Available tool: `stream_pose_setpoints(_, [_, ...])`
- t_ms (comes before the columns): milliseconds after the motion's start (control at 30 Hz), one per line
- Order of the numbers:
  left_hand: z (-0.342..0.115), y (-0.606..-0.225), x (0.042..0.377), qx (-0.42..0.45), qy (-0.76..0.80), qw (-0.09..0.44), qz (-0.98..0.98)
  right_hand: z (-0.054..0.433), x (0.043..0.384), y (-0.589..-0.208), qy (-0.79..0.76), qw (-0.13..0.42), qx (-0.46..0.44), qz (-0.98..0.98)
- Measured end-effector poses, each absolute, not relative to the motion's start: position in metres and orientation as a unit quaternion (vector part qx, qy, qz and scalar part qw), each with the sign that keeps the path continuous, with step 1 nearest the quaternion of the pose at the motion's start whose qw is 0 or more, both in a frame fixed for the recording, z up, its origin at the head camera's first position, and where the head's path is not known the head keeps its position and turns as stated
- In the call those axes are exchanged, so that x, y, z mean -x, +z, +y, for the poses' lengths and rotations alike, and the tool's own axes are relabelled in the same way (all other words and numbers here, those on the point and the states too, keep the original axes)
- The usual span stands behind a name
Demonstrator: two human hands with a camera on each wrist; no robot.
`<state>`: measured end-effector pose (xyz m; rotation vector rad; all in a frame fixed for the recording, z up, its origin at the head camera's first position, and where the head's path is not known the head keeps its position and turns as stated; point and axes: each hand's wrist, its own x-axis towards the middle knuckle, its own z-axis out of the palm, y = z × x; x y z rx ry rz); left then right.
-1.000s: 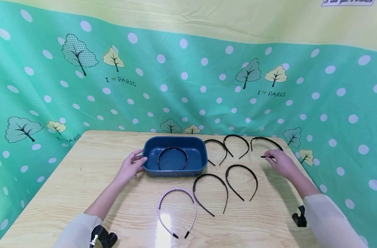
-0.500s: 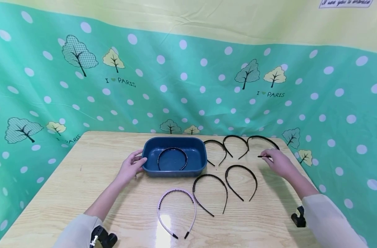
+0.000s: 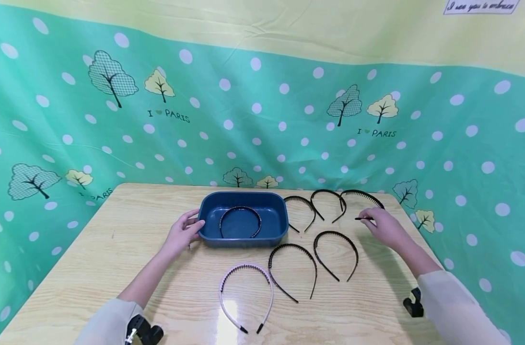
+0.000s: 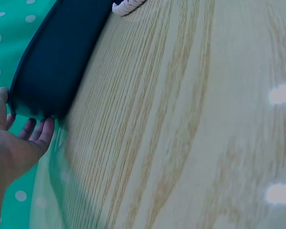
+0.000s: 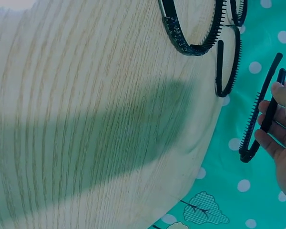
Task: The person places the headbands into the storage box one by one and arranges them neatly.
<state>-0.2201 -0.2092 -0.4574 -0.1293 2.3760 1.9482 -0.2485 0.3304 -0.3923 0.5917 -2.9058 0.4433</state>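
Note:
A dark blue plastic basin [image 3: 245,242] stands at the back of the table with one black headband [image 3: 240,207] inside it. At its left end my left hand [image 3: 182,232] grips it, thumb at the rim and fingers against the outer wall; the left wrist view shows this hand [image 4: 19,148] too. My right hand [image 3: 387,226] pinches one arm of a black toothed headband [image 3: 359,192] at the table's back right. In the right wrist view, this headband [image 5: 250,129] is raised, its teeth facing away from the fingers [image 5: 271,143].
On the wooden table [image 3: 128,239] lie a lilac headband [image 3: 271,297] at the front and several black ones, including one near the middle [image 3: 316,273], one at right [image 3: 356,249] and one at the back [image 3: 329,190]. A dotted green curtain [image 3: 262,120] hangs behind.
My right hand has shifted slightly left with the black headband, whose free arm now overlaps the headband beside it in the head view. The left hand and the basin stay put.

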Motion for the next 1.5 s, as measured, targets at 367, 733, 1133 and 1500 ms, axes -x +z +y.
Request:
stream_pose_setpoints(367, [-0.209,-0.458,0.219,0.041,0.634,0.031,0.772,0.324,0.245,-0.389,0.146,0.074,-0.206,-0.965])
stream_pose_setpoints(733, [-0.210,-0.457,0.220,0.037,0.638,0.028,0.769,0.308,0.244,-0.386,0.151,0.088,-0.214,-0.961])
stream_pose_setpoints(1133, [-0.210,-0.460,0.221,0.033,0.638,0.027,0.769,0.292,0.247,-0.385,0.157,0.087,-0.222,-0.958])
stream_pose_setpoints(1500, [-0.209,-0.459,0.220,0.028,0.640,0.023,0.767,0.279,0.253,-0.384,0.160,0.093,-0.240,-0.953])
